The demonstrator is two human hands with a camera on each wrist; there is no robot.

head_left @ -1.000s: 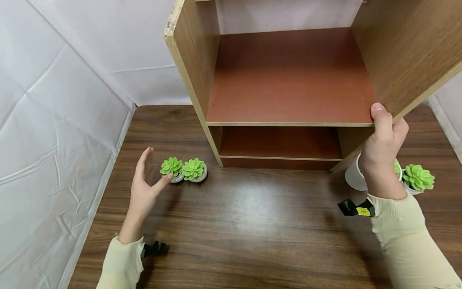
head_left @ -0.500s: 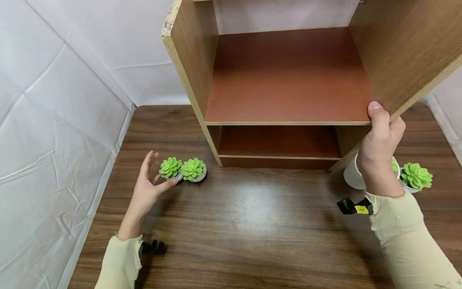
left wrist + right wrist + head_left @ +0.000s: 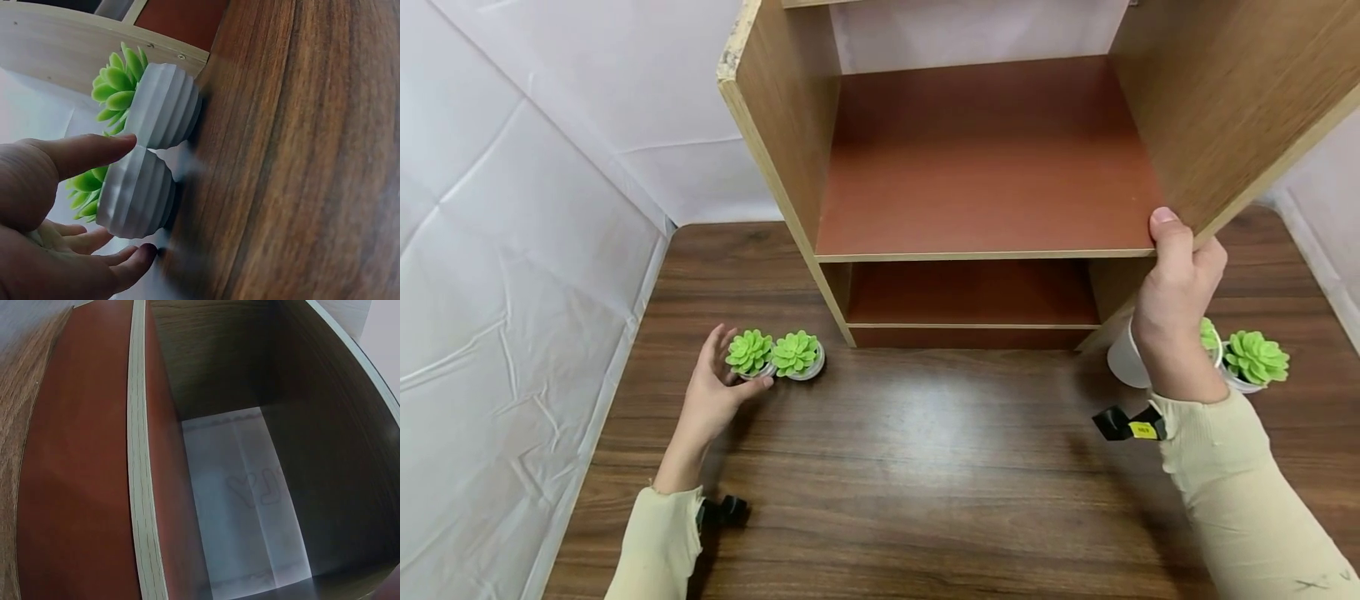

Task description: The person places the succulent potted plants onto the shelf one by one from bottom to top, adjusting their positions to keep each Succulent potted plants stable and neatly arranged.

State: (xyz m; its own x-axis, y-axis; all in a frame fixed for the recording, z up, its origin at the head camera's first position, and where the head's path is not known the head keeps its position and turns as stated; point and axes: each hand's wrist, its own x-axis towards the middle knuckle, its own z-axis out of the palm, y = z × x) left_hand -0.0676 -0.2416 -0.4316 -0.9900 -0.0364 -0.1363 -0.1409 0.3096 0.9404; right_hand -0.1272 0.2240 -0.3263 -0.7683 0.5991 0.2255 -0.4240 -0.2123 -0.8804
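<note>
Two small artificial succulents in ribbed pale pots stand side by side left of a wooden shelf unit (image 3: 786, 125). My left hand (image 3: 711, 392) is curled round the nearer, left-hand potted succulent (image 3: 134, 197), thumb at the rim and fingers on the far side. The other potted succulent (image 3: 797, 354) stands right against it. Both pots rest on the table. My right hand (image 3: 1180, 300) grips the front edge of the shelf unit's right side, its thumb on the corner of the red-brown shelf board (image 3: 985, 167). Only a sliver of that hand shows in the right wrist view.
Right of the shelf unit, a white pot (image 3: 1126, 358) is partly hidden behind my right wrist, with another green succulent (image 3: 1257, 358) beside it. Dark wood table (image 3: 925, 500) spreads in front. White sheeting (image 3: 512, 292) walls the left and back.
My left hand has come in round the left succulent pot, its thumb and fingers closing nearer to it. My right hand keeps its hold; the whole scene shifts slightly left with the head.
</note>
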